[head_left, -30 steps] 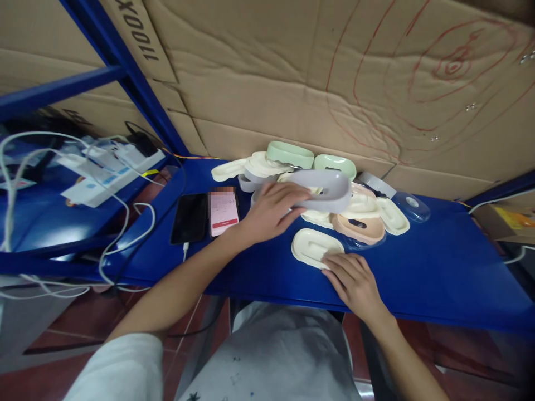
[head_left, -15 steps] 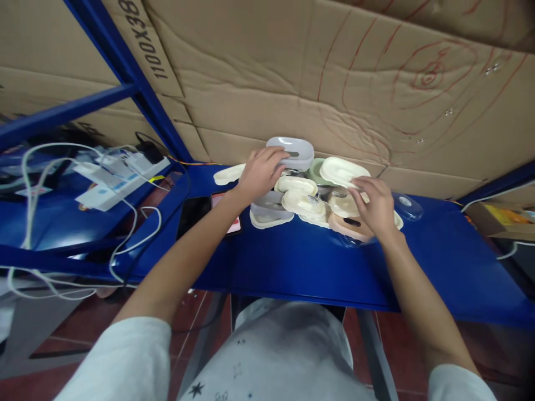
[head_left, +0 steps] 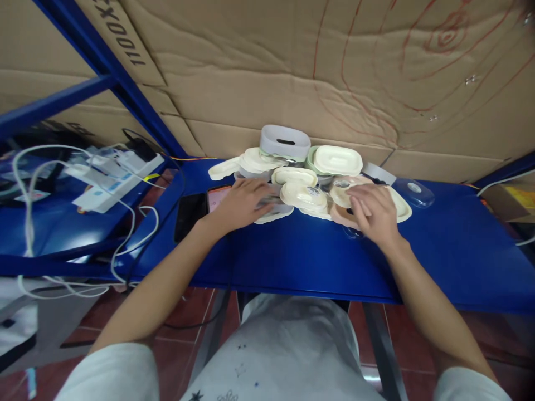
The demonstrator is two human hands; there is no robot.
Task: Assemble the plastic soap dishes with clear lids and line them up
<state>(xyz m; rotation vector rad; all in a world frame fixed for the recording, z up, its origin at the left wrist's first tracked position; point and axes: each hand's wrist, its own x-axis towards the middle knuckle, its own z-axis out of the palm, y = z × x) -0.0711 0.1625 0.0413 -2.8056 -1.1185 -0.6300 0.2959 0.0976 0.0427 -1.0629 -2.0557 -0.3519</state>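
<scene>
Two oval plastic pieces, grey tub (head_left: 285, 140) and cream lid (head_left: 337, 160), have been released, freeing left hand (head_left: 241, 204) and right hand (head_left: 377, 213) for others; either's current grip can't be told.

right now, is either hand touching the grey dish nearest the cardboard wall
No, the grey dish stands clear of both the left hand and the right hand, which are lower in the picture.

The grey dish (head_left: 285, 149) is released, now beyond the left hand (head_left: 246, 203). The cream tray (head_left: 337, 160) is released, now beyond the right hand (head_left: 378, 214). Both hands have drawn back toward the body.
</scene>
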